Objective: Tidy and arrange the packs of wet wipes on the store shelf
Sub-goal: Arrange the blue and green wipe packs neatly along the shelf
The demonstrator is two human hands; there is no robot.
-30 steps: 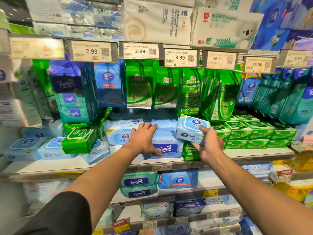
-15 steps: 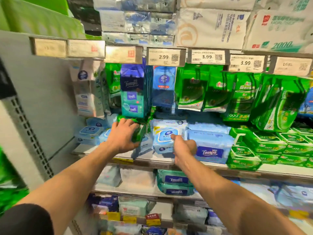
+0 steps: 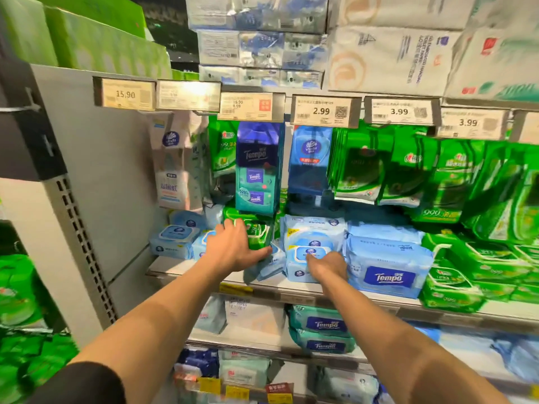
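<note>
My left hand [image 3: 234, 248] grips a green pack of wet wipes [image 3: 259, 235] on the shelf [image 3: 186, 265], fingers over its top and thumb under its front edge. A tilted light blue pack [image 3: 269, 265] lies just beneath it. My right hand [image 3: 327, 268] presses its fingertips against the front of a light blue lidded pack [image 3: 306, 246], which stands on the shelf with a similar pack [image 3: 313, 227] behind it. A large blue Tempo pack [image 3: 389, 268] sits directly right of that hand.
Light blue lidded packs [image 3: 174, 240] sit at the shelf's left end by the grey side panel [image 3: 116, 182]. Green packs [image 3: 472, 275] are stacked at right. Hanging Tempo [image 3: 256, 167] and green sachets [image 3: 402, 167] crowd the space above. Price tags [image 3: 322, 111] line the upper rail.
The view has swung left and closer. My right hand carried the light blue lidded pack leftward and set it on the shelf left of the Tempo pack. My left hand moved to the green pack.
</note>
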